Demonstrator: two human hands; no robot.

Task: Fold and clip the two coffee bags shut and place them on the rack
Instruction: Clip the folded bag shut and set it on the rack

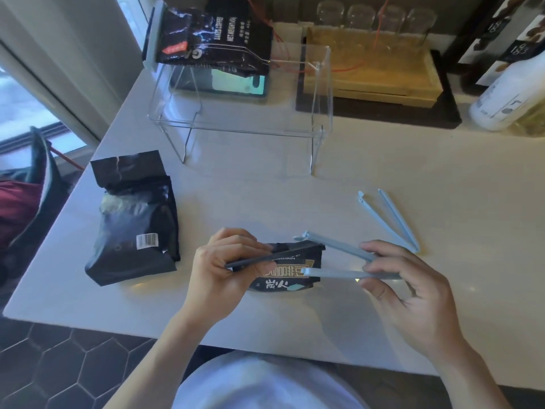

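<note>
**Ana:** Bags first, from the left. What's where?

**Ben:** Far left on the white table (295, 184), a black foil coffee bag with a barcode sticker (134, 222) lies flat, its top loosely open, no clip on it. Behind it stands the clear acrylic rack (321, 93), already carrying a dark printed pouch (212, 39) on its left end.

**Ana:** And the one being worked?

**Ben:** Small black coffee bag with gold lettering (283, 274), front and centre. The left hand (224, 267) has its fingers curled round the folded top, pinching the fold flat at its left end.

**Ana:** The clip?

**Ben:** The right hand (413, 290) holds a pale blue plastic sealing clip (336, 261) by its hinge end, between thumb and fingertips. Its two arms are spread, mouth pointing left, just straddling the fold's right end.

**Ana:** So the axes agree?

**Ben:** Roughly. Fold and clip both run left to right, so I'd judge the clip must slide leftward along the fold, then be squeezed closed. A second pale blue clip (389, 219) lies open beyond the right hand, for the other bag.
</note>
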